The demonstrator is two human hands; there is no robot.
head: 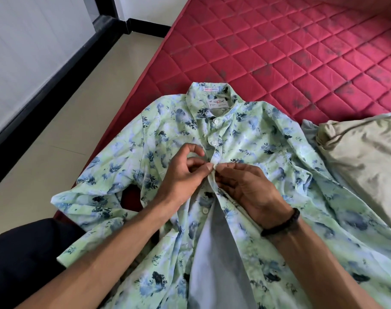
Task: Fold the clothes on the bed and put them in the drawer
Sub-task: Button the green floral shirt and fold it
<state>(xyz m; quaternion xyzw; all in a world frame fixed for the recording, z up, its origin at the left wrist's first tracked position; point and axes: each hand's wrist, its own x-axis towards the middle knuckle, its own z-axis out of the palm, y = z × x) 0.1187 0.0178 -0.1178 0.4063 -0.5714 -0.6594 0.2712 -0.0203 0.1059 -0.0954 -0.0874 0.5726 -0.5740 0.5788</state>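
Forearms: both reach in from the near edge and meet over the middle of the shirt, which lies face up on the bed.
Left hand: thumb and forefinger pinch the placket edge; the other fingers are curled above it.
Right hand: fingertips pinch the opposite placket edge, touching the left thumb; a dark bracelet sits on the wrist.
Button: likely being fastened here, though it is hidden under the fingertips.
Shirt handling: thin, light, limp printed cloth; it will wrinkle and slide, so hold it by collar, shoulders or hems.
Shirt state: top two buttons closed, lower front open with pale lining showing.
Other clothes: a beige garment lies heaped to the right, over a pale blue one.
Hidden: the shirt's hem and right sleeve are cut off; no drawer is in view.
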